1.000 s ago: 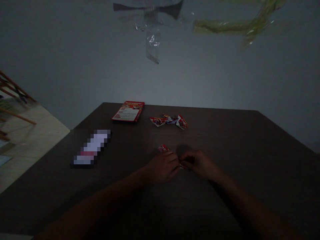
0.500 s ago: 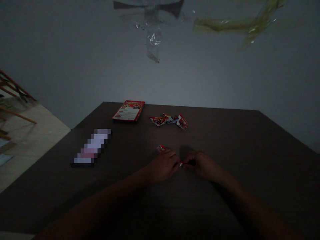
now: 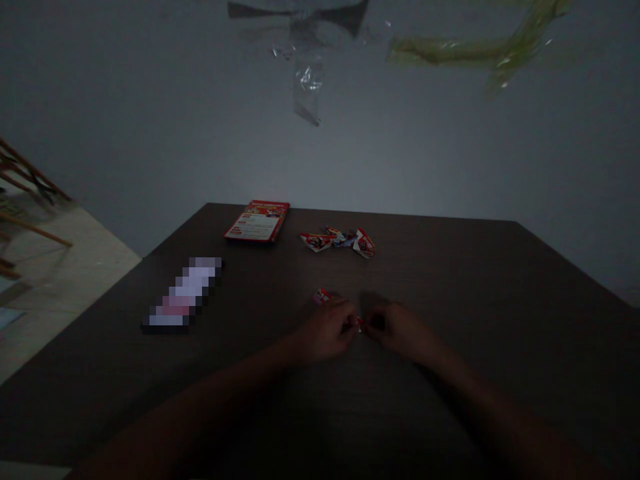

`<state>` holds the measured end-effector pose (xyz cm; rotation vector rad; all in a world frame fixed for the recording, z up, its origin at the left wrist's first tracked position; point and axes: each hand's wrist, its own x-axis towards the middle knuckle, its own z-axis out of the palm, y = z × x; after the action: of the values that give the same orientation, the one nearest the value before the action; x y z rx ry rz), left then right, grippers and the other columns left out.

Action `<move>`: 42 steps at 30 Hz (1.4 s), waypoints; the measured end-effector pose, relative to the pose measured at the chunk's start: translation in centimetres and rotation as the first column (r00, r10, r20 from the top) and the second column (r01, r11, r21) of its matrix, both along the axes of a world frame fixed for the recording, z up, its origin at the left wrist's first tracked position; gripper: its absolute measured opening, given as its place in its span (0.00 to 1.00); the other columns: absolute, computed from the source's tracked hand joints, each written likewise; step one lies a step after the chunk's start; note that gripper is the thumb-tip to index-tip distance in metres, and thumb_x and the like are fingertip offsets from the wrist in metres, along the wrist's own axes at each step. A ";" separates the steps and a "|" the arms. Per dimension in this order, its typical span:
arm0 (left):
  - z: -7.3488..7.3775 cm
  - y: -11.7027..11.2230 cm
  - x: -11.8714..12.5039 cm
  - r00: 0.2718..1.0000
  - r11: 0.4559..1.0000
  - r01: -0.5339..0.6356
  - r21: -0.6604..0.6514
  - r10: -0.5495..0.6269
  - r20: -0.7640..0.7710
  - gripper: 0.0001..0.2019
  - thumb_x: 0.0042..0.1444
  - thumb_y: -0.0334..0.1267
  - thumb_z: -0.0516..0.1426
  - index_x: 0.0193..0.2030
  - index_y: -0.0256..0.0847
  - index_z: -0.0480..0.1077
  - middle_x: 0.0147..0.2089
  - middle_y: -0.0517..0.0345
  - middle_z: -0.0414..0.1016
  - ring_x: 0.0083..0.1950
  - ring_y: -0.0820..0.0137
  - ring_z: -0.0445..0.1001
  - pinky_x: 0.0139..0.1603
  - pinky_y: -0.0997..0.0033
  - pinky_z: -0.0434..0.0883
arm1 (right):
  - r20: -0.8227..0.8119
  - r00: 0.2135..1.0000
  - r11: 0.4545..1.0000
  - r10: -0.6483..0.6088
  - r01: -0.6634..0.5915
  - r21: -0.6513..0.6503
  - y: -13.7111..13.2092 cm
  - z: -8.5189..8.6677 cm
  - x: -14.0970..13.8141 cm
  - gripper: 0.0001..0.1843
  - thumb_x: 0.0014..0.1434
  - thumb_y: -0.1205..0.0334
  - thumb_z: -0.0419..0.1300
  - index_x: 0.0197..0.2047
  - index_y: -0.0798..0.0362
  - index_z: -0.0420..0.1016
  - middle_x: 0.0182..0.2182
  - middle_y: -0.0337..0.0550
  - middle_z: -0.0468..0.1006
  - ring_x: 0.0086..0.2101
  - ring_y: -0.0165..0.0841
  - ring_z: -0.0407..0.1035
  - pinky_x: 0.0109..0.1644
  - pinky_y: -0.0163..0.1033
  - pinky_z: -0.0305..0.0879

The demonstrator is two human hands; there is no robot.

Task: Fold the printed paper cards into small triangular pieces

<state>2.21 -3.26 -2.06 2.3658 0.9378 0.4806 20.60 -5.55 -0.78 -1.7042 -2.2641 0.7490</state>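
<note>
Near the middle of the dark table, my left hand [image 3: 329, 328] is closed around a piece of red printed paper [image 3: 322, 296], whose corner sticks out beyond the fingers. My right hand [image 3: 397, 327] pinches the paper's other, narrow end between thumb and fingertips. A small red and white bit of it shows in the gap between the two hands. Most of the paper is covered by my fingers, so its full shape is hidden. Farther back lies a group of folded red, white and blue printed papers [image 3: 343, 239], crumpled into pointed shapes.
A stack of red and white printed cards [image 3: 256, 223] lies at the table's back left. A phone [image 3: 185, 293] with a blurred lit screen is at left. Behind the table [image 3: 475, 267] stands a wall with peeling tape [image 3: 450, 50]. Wooden furniture [image 3: 30, 173] stands on the floor at far left.
My fingertips have shifted slightly at the small red and white part of the paper, and the left hand's grip has opened a little. Everything else stays in place.
</note>
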 end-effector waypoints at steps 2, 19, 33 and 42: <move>0.0 -0.1 0.1 1.000 1.000 -0.008 -0.008 0.008 0.011 0.03 0.52 0.30 0.54 0.30 0.39 0.62 0.31 0.59 0.65 0.35 0.71 0.65 0.36 0.73 0.61 | 0.003 1.000 1.000 -0.017 0.017 0.000 0.1 0.1 -0.1 0.10 0.54 0.58 0.56 0.29 0.54 0.74 0.26 0.43 0.77 0.26 0.31 0.70 0.27 0.33 0.56; -0.4 0.2 -0.1 0.999 0.999 0.018 -0.049 -0.015 0.050 0.04 0.50 0.26 0.52 0.28 0.38 0.62 0.30 0.60 0.65 0.33 0.73 0.64 0.32 0.76 0.59 | -0.081 0.988 0.984 -0.134 0.123 -0.128 1.0 -0.5 0.8 0.08 0.48 0.58 0.61 0.29 0.54 0.72 0.23 0.40 0.75 0.22 0.29 0.68 0.24 0.32 0.57; 0.0 0.3 -0.2 0.995 0.994 0.059 -0.096 -0.052 0.081 0.07 0.47 0.23 0.51 0.30 0.37 0.64 0.30 0.60 0.65 0.32 0.74 0.64 0.32 0.76 0.60 | -0.048 0.989 0.990 -0.143 0.142 -0.017 0.7 -1.0 0.5 0.13 0.48 0.51 0.61 0.27 0.53 0.71 0.25 0.41 0.76 0.25 0.30 0.69 0.26 0.32 0.57; 0.6 0.1 -0.3 0.998 0.988 0.017 -0.151 -0.007 0.070 0.06 0.48 0.24 0.51 0.32 0.38 0.64 0.31 0.61 0.67 0.33 0.74 0.66 0.32 0.76 0.60 | 0.071 0.982 0.985 -0.173 0.174 -0.012 0.6 -0.3 -0.1 0.17 0.47 0.46 0.61 0.27 0.53 0.72 0.27 0.42 0.77 0.27 0.33 0.69 0.26 0.34 0.55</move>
<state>1.90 -3.21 -1.45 2.2036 0.8959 0.4665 20.46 -4.98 -1.10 -1.9340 -2.1224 0.6840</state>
